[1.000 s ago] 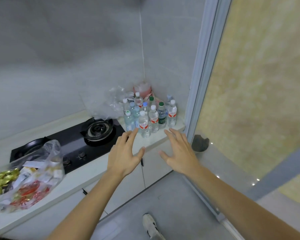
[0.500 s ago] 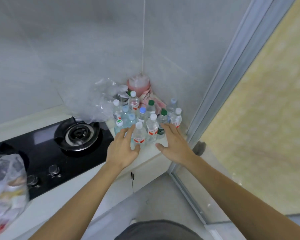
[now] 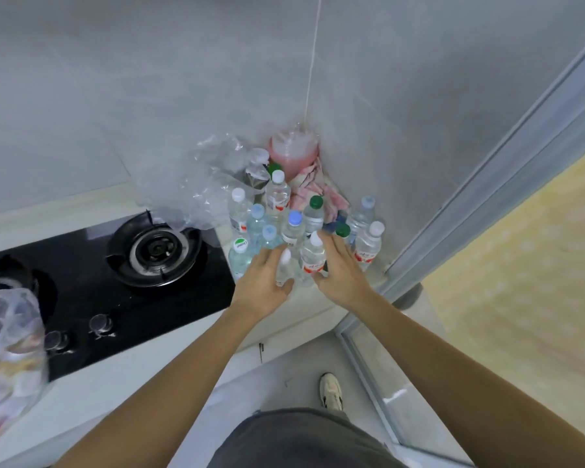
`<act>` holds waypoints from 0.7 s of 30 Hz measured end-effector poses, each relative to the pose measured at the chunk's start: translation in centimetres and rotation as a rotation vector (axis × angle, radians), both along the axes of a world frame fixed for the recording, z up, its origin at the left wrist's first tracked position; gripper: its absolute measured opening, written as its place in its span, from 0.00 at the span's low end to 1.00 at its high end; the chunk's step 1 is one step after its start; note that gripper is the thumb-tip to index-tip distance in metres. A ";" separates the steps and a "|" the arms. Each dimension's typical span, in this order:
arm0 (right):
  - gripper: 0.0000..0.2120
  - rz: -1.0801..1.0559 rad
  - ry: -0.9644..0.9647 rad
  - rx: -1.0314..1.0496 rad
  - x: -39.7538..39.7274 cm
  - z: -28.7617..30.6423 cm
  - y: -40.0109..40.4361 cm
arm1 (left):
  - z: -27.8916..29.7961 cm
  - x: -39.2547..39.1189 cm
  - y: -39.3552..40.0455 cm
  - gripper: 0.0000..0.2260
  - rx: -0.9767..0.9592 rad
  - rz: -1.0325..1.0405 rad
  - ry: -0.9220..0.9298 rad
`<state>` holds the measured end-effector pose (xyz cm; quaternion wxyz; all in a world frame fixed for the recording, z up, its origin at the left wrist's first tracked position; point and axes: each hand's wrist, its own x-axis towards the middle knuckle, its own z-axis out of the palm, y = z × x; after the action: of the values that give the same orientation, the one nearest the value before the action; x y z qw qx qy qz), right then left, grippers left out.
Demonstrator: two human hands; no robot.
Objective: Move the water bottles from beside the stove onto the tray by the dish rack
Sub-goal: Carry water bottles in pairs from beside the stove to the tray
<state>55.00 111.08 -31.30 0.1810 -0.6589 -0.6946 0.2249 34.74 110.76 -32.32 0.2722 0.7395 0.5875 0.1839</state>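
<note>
Both hands moved in: left hand (image 3: 267, 282) & right hand (image 3: 340, 275) grip front bottles (image 3: 313, 255) near counter edge (image 3: 304, 319)

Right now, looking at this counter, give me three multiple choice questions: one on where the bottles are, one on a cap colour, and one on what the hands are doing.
1. Where does the bottle cluster stand?
A. In the wall corner, right of the stove
B. On the floor
C. On the burner

2. What colour is the cap of the bottle in front of the pink cloth?
A. Yellow
B. Green
C. Black

3. What are the hands doing?
A. Both hang at the person's sides
B. Both grip the plastic bag
C. The left hand and right hand reach the front bottles, one on each side

Answers: 1 A, the bottles crowd the corner of the tiled walls beside the black cooktop. 2 B, that cap is plainly green. 3 C, each hand lies against a front bottle at the counter edge.
</note>
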 end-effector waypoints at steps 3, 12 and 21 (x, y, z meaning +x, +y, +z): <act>0.40 0.029 0.015 0.005 0.5 -0.8 0.8 | -1.2 0.2 0.0 0.34 -0.020 0.029 -0.085; 0.44 0.087 0.099 0.013 1.3 -2.9 1.7 | -3.7 1.9 0.8 0.34 -0.079 0.156 -0.106; 0.30 0.111 0.128 0.017 1.2 -5.4 3.1 | -5.8 3.3 0.3 0.34 -0.125 0.300 -0.190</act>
<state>56.24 114.20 -36.69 0.2177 -0.6022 -0.7189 0.2704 38.01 111.04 -38.14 0.3412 0.6046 0.6732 0.2546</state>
